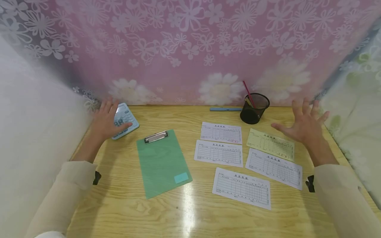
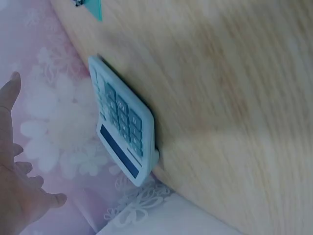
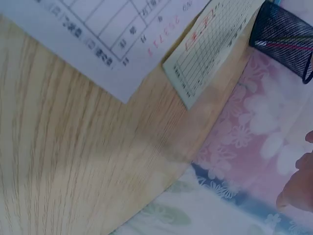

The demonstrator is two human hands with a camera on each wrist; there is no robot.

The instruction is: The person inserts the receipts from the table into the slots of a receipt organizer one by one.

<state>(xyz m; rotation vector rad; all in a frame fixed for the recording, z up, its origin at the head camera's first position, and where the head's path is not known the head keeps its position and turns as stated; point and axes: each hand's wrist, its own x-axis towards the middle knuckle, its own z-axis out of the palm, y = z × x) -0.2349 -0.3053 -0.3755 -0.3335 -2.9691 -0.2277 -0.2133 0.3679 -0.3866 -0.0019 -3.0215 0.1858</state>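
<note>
With fingers spread, my left hand hovers by the light blue calculator, overlapping its left side in the head view. In the left wrist view a gap shows between that hand and the calculator. On the right, my other hand is raised with its fingers spread, beyond the yellow printed slip. White printed slips lie close by: one below the yellow slip, one nearer me, and two more to the left. Neither hand holds anything.
A green clipboard with a metal clip and a small blue label lies left of centre. Toward the back stand a black mesh pen cup with a red pencil, and beside it lies a blue pen. Flowered cloth hangs behind the wooden table.
</note>
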